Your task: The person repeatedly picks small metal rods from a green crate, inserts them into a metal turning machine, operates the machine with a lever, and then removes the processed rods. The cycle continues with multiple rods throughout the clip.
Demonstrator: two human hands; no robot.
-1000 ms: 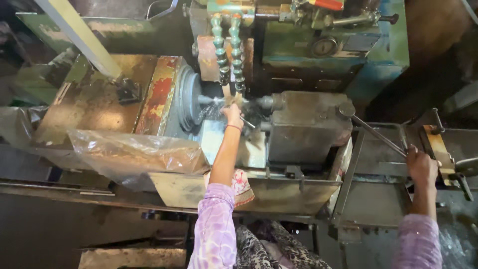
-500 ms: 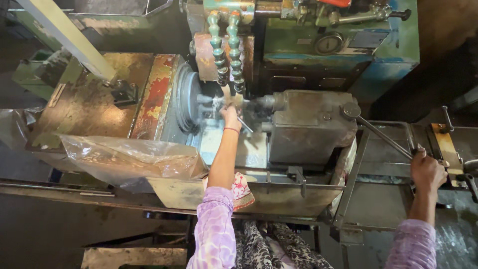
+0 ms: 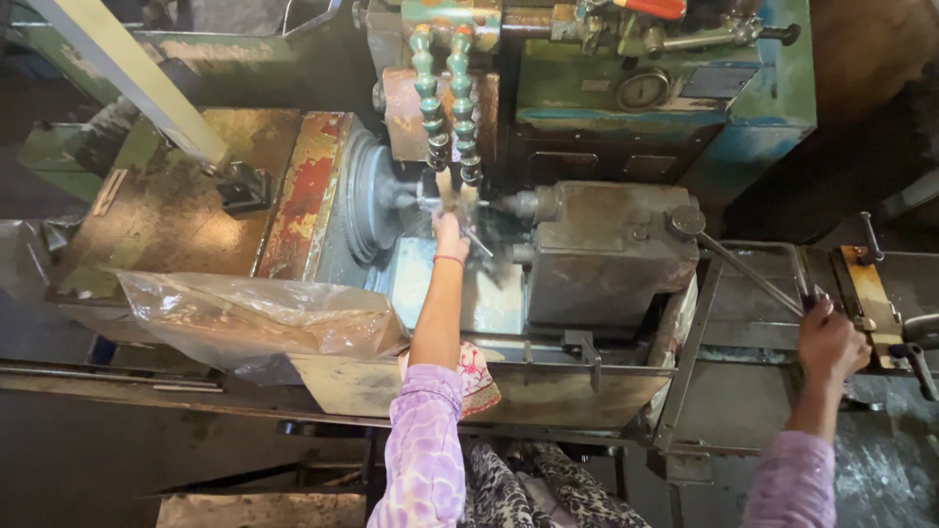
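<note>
Left hand (image 3: 450,235) was reaching into the work zone of the lathe (image 3: 587,254), right at the chuck (image 3: 377,196), under the two segmented coolant hoses (image 3: 448,98). Fingers were blurred with motion; couldn't tell how far closed they were or what they had, though something small and metallic showed at the fingertips by the spindle nose. Right hand (image 3: 829,342) was wrapped shut around the end of the long lever handle (image 3: 753,274) that runs from the knob on the grey turret block (image 3: 606,249) out to the right. The block sat just right of the left hand, near the chuck. A crumpled clear plastic sheet (image 3: 245,313) was draped over the machine's front edge, left of the left forearm. Rusty red-and-yellow headstock cover (image 3: 303,196) lay left of the chuck. Green gearbox housing with a round gauge (image 3: 643,90) stood behind.
</note>
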